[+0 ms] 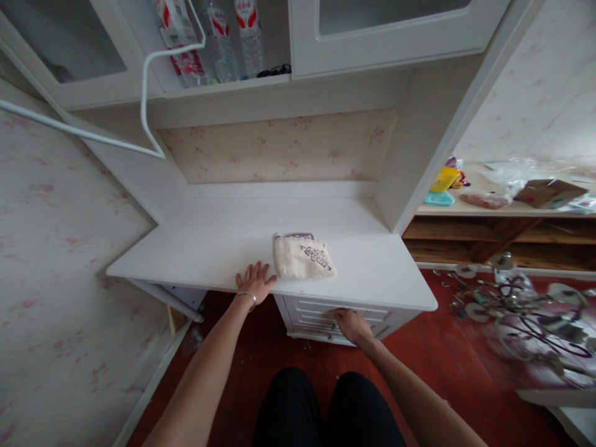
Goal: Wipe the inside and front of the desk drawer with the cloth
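My left hand (255,282) lies flat on the front edge of the white desktop (209,242), fingers spread, a bracelet at its wrist. Just right of it a folded cream cloth (300,257) with a dark printed pattern rests on the desktop. Below the desk's edge, my right hand (352,324) is closed at the front of the top drawer (310,305), its fingers pinched around the knob, which they cover. Lower down on the same drawer unit a small round knob (330,337) shows. The drawers appear shut.
Overhead, a bent white metal rod (145,93) juts across the left, before a cabinet shelf with plastic bottles (249,37). At right, a chandelier (526,310) lies on the red floor (419,360). Behind it stands a low wooden shelf (449,231) with bags and a cardboard box (549,194).
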`<state>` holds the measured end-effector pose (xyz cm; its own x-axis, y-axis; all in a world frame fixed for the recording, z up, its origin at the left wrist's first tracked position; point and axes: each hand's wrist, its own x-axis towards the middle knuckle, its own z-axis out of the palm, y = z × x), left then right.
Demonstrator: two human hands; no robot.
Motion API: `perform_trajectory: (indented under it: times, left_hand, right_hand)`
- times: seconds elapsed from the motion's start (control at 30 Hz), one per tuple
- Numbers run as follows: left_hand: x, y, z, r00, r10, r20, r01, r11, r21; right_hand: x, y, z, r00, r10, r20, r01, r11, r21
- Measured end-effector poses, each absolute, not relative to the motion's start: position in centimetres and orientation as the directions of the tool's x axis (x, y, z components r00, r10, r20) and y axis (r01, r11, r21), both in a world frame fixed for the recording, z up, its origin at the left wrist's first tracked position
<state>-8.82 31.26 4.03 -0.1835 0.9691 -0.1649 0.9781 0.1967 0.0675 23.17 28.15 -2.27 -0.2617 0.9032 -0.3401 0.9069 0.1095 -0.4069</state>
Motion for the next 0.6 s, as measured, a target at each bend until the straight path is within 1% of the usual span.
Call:
perform_trajectory:
  times: [0.17,0.3,0.43,0.6]
  left_hand:
    - [-9.0,31.3,3.9,-0.182,0.970,-0.163,0.979,0.195,0.061]
    - [-8.9,31.3,3.9,-0.178,0.973,-0.150,0.981,0.187,0.053]
    - [-8.9,31.5,4.0,-0.180,0.969,-0.171,0.982,0.188,0.029]
    - [-8.7,31.5,4.1,-0.186,0.963,-0.194,0.979,0.198,0.047]
  right_hand:
    - [23.4,24.8,-1.9,-0.246,0.897,-0.367,0.904,0.076,-0.421]
    - [24.3,19.6,-1.9,-0.280,0.879,-0.386,0.869,0.061,-0.492]
    - [25.0,14.1,-2.3,-0.328,0.876,-0.353,0.834,0.093,-0.544]
    - [25.4,8.6,-3.1,-0.323,0.872,-0.369,0.830,0.073,-0.552]
